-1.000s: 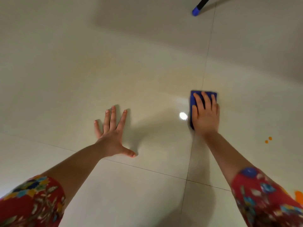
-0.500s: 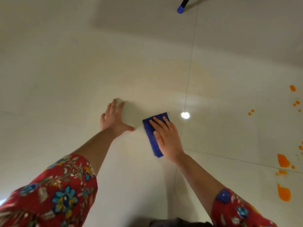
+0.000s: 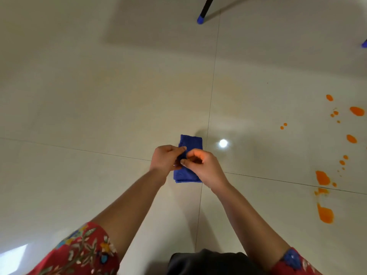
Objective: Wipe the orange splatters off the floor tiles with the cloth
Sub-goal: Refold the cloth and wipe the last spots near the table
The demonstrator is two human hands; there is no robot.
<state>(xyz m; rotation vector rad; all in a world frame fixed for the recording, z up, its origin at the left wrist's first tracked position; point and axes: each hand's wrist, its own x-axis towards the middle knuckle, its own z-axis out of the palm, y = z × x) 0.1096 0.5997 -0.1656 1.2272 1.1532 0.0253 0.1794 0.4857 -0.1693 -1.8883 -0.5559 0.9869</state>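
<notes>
A folded blue cloth [image 3: 190, 140] lies on the cream floor tiles [image 3: 99, 108], close to where four tiles meet. Both hands are over its middle. My left hand [image 3: 165, 158] has its fingers curled and pinches the cloth's left side. My right hand [image 3: 202, 165] is curled beside it, thumb and forefinger pinching the cloth's top layer. Orange splatters [image 3: 322, 177] dot the tiles far to the right, from small drops [image 3: 283, 126] to a large smear [image 3: 325, 215]. The hands hide the cloth's centre.
A black furniture leg with a blue cap [image 3: 201, 19] stands on the floor at the top, and another blue cap [image 3: 364, 43] shows at the right edge. A bright light reflection [image 3: 223, 143] lies just right of the cloth. Dark clothing [image 3: 206, 262] fills the bottom centre.
My right hand drew the cloth leftward across the tiles, then stopped pressing flat on it. My left hand left the floor. Both hands now pinch the cloth together.
</notes>
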